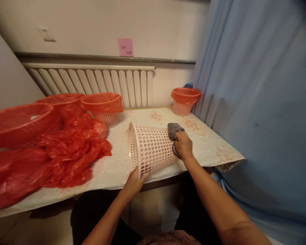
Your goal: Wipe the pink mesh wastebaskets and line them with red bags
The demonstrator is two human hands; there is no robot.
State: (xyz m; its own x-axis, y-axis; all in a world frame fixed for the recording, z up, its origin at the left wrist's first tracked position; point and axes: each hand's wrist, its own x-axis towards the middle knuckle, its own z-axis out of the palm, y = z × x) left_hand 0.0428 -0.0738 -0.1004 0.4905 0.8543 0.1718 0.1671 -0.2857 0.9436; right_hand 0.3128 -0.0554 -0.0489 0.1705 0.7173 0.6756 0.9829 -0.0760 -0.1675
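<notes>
A pale pink perforated plastic basket (150, 148) lies on its side on the table, its open mouth facing left. My left hand (135, 182) grips the lower rim of the basket at the table's front edge. My right hand (183, 145) is closed on a grey cloth (173, 130) and presses it against the basket's bottom end.
A heap of red plastic bags (66, 153) covers the table's left side. Behind it stand baskets lined with red bags (104, 107), and another lined basket (185, 100) sits at the back right. A white radiator (97, 81) runs along the wall. A blue curtain (257, 102) hangs on the right.
</notes>
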